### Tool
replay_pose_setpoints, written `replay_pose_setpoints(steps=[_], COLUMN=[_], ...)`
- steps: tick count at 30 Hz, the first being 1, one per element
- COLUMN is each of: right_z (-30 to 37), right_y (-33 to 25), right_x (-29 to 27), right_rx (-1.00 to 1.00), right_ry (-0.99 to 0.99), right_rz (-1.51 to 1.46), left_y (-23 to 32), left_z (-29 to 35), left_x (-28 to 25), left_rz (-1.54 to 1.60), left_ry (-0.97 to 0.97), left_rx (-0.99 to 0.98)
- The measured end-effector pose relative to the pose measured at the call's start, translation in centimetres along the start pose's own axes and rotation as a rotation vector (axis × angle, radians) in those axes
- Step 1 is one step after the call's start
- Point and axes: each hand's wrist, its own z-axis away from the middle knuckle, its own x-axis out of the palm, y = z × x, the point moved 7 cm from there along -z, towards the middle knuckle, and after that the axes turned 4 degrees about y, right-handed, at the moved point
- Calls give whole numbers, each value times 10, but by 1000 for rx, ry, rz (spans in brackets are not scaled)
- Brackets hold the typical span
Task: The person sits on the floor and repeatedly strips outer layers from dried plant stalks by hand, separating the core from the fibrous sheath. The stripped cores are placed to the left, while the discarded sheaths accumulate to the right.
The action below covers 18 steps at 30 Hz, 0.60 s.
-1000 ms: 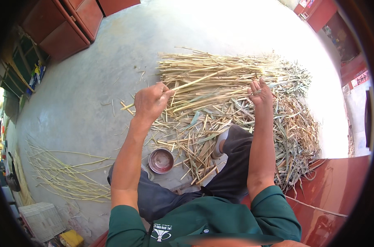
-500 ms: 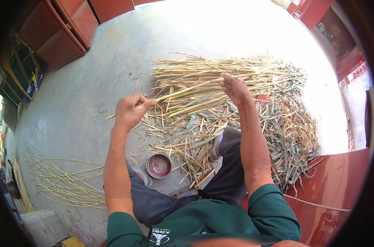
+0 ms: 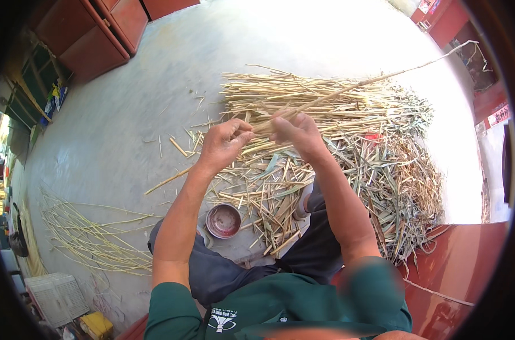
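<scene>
Stalk [image 3: 354,88], long and tan, runs slantwise through the grip, held in front of the person: its long axis goes from near left to far right. The short end sticks out past the left forearm, pointing left and back toward the body; the longer stretch reaches away to the right, with a thin strand drooping at its tip. The left hand [image 3: 226,146] pinches it between thumb and fingers. The right hand [image 3: 303,135], just beside on the right, is blurred; its fingers curl at the stalk, but I cannot tell whether they are closed on it.

Beyond the grip and to its right lies a bundle of stalks [image 3: 348,116], mostly running left to right. Nearer the body, just right of the grip, short broken pieces [image 3: 271,192] are scattered, and farther right is a heap of dry leaves [image 3: 408,187]. A dark red bowl [image 3: 223,220] sits bodyward of the left hand. Left of the grip, toward the body, thin green-yellow stems [image 3: 98,238] spread over the grey floor [image 3: 127,130].
</scene>
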Motion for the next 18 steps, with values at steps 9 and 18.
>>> replay_pose_setpoints(steps=[9, 18], right_z=[2, -10], right_y=[-11, -1], right_x=[-61, -58], right_rx=[-71, 32], right_ry=[160, 154], right_rz=[1202, -209], left_y=[-4, -8], left_z=[-2, 0], left_x=[-10, -16], left_rz=[95, 8], left_ry=[-23, 29], left_rx=[14, -58])
